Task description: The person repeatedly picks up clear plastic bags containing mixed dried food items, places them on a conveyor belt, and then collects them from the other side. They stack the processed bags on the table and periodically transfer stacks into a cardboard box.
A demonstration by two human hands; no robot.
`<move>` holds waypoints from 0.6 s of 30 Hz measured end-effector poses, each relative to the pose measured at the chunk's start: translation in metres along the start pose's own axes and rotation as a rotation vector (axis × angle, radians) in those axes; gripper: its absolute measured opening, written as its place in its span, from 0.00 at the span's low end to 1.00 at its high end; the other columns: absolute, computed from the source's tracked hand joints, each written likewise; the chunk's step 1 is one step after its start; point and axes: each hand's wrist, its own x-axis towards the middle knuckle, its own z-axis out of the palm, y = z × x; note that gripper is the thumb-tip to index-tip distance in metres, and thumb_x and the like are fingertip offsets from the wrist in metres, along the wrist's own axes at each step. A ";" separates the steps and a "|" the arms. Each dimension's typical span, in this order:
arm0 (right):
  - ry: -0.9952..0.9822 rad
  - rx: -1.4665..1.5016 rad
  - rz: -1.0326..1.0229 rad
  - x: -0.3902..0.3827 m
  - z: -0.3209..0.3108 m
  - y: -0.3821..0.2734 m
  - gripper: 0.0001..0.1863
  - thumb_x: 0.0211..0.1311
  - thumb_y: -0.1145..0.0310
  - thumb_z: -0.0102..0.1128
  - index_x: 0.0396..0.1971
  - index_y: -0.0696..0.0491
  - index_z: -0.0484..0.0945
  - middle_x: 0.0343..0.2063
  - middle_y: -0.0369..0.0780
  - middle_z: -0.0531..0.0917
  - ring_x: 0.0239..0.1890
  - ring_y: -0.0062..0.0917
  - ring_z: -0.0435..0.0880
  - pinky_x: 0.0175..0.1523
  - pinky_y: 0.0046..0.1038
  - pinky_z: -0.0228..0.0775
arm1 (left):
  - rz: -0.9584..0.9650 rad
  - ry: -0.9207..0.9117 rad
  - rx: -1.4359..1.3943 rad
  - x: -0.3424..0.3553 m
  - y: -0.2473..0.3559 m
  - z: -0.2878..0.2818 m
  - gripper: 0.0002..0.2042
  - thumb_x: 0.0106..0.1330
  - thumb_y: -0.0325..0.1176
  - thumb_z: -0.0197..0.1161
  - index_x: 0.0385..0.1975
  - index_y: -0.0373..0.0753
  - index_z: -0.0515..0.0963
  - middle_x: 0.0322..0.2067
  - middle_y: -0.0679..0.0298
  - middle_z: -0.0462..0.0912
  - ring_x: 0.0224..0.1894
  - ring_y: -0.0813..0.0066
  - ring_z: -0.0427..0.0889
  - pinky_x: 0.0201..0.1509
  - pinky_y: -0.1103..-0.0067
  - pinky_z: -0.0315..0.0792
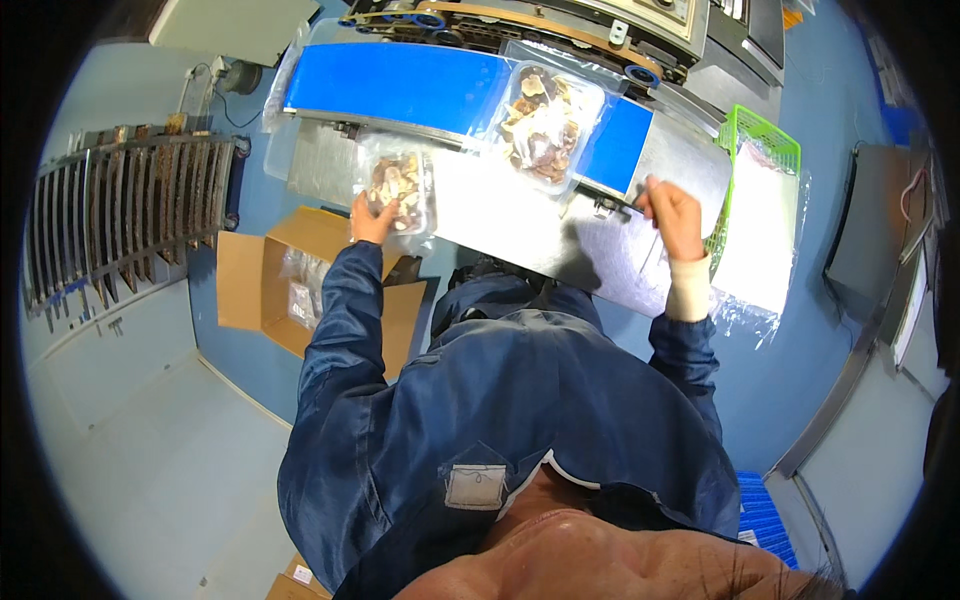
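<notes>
Blue-floored packing room, steel surface (pixel 520 225) in front of us with a blue conveyor belt (pixel 400 85) running along its far edge under a sealing machine (pixel 560 25). We look down over our own dark blue jacket.

Our left hand (pixel 372 215) is at the near-left edge of the surface, fingers curled around the near end of a clear tray of dried mushroom slices (pixel 397 190). The tray's long axis runs away from us toward the belt, and it sits just short of the belt's edge, still on steel. Grip is closed on the tray's near rim, thumb side hard to see.

A second, larger bagged tray of mushrooms (pixel 545 120) lies on the belt, up and to the right of the held one, well apart from both hands, its long axis tilted across the belt. The left hand is nearer to it than the right, but not by much.

Our right hand (pixel 672 215) is at the right side of the surface, loosely clenched, pinching what looks like thin clear plastic film (pixel 620 250); we cannot tell exactly what it is.

Green basket (pixel 760 135) with clear bags just right of that hand. Open cardboard box (pixel 290 280) on the floor below the left hand.
</notes>
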 end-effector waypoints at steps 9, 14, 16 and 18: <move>-0.280 -0.347 -0.095 -0.010 0.136 0.135 0.30 0.55 0.53 0.56 0.46 0.65 0.67 0.31 0.51 0.81 0.38 0.39 0.79 0.44 0.31 0.70 | 0.237 -0.207 0.142 -0.133 0.111 0.056 0.37 0.51 0.50 0.61 0.57 0.35 0.58 0.63 0.49 0.46 0.66 0.50 0.40 0.62 0.48 0.34; -0.077 0.148 0.216 0.000 0.145 0.162 0.28 0.51 0.59 0.61 0.45 0.66 0.68 0.30 0.43 0.81 0.33 0.26 0.80 0.38 0.23 0.70 | 0.353 -0.253 0.145 -0.153 0.136 0.076 0.32 0.55 0.47 0.57 0.55 0.33 0.60 0.61 0.49 0.52 0.66 0.50 0.40 0.63 0.49 0.33; -0.119 0.363 0.154 -0.010 0.131 0.164 0.20 0.52 0.64 0.61 0.41 0.62 0.72 0.29 0.38 0.80 0.31 0.20 0.77 0.36 0.20 0.69 | 0.424 -0.300 0.197 -0.151 0.145 0.069 0.30 0.56 0.44 0.57 0.55 0.31 0.60 0.58 0.47 0.59 0.65 0.49 0.45 0.64 0.54 0.37; -0.134 0.541 0.163 -0.025 0.115 0.160 0.09 0.54 0.72 0.59 0.35 0.56 0.74 0.26 0.31 0.76 0.27 0.12 0.72 0.33 0.17 0.67 | 0.397 -0.257 -0.095 -0.147 0.140 0.075 0.29 0.57 0.42 0.57 0.55 0.32 0.60 0.57 0.47 0.60 0.63 0.51 0.51 0.64 0.60 0.45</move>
